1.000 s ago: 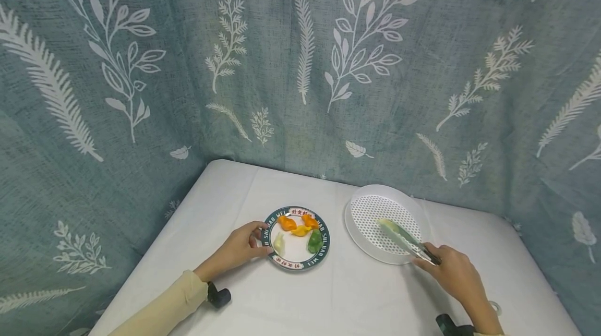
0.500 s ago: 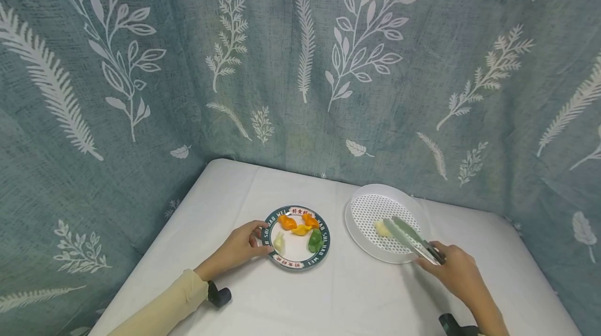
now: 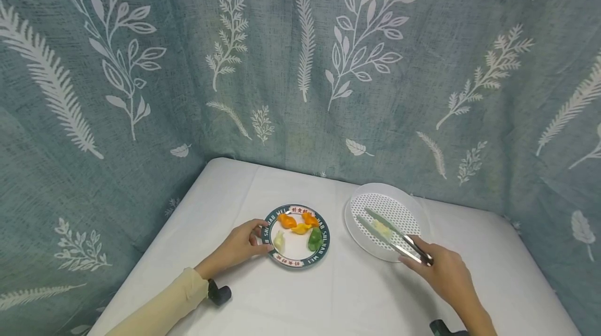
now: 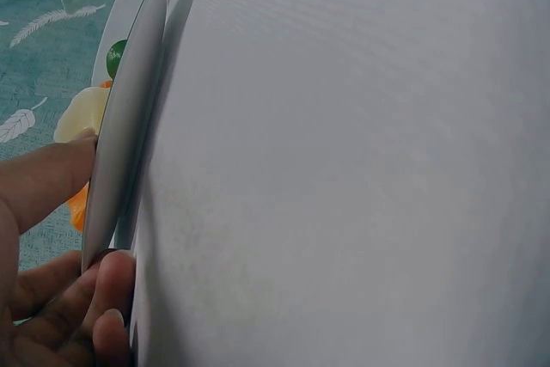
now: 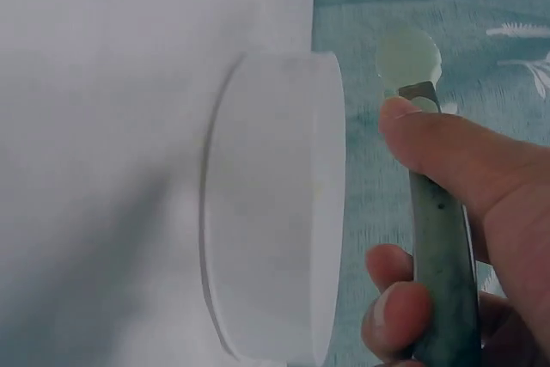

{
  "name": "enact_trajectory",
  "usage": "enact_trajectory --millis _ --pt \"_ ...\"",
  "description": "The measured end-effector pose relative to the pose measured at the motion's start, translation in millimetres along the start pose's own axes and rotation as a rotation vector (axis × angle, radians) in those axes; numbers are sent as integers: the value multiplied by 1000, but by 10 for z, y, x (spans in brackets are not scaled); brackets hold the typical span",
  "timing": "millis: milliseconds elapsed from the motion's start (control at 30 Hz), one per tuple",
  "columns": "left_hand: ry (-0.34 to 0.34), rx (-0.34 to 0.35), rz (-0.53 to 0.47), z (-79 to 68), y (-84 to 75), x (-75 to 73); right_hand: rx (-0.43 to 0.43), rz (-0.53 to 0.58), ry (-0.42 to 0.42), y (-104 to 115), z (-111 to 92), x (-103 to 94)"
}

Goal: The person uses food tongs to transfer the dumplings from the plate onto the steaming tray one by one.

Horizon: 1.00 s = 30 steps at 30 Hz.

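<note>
My left hand (image 3: 241,246) grips the left rim of a round plate (image 3: 296,248) with a green lettered border. Its thumb lies on the rim and its fingers curl below it in the left wrist view. On the plate sit orange peppers (image 3: 287,222), a yellow pepper (image 3: 301,229), a green pepper (image 3: 315,240) and a pale pepper (image 3: 279,242). My right hand (image 3: 441,268) holds metal tongs with green tips (image 3: 381,219). The tong arms are spread above the white perforated basket (image 3: 387,203), either side of a pale yellow piece (image 3: 382,229) in this view.
A white cloth covers the table (image 3: 310,299), with plate and basket side by side. A leaf-patterned teal curtain (image 3: 281,64) hangs behind and at the left. Dark camera mounts (image 3: 218,294) are worn at the wrists.
The pale yellow piece, first between the tong tips, came to lie in the basket. The tongs have since spread wider and shifted left over it. The left hand and plate stay put.
</note>
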<state>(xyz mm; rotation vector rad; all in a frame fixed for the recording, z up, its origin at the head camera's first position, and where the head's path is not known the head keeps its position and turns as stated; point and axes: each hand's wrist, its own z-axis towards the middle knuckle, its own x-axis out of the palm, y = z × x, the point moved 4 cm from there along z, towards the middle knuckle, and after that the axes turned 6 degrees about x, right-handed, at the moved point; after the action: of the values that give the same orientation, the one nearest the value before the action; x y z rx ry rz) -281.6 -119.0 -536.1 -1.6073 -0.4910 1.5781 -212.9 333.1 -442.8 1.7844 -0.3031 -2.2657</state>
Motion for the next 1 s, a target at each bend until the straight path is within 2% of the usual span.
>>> enact_trajectory --millis 500,800,1000 --pt "0 10 14 0 3 6 -78 91 108 604 -95 418" --pt "9 -2 8 5 16 8 -62 123 168 914 -138 602" --pt "4 18 -7 5 22 -5 -69 112 190 1088 -151 695"
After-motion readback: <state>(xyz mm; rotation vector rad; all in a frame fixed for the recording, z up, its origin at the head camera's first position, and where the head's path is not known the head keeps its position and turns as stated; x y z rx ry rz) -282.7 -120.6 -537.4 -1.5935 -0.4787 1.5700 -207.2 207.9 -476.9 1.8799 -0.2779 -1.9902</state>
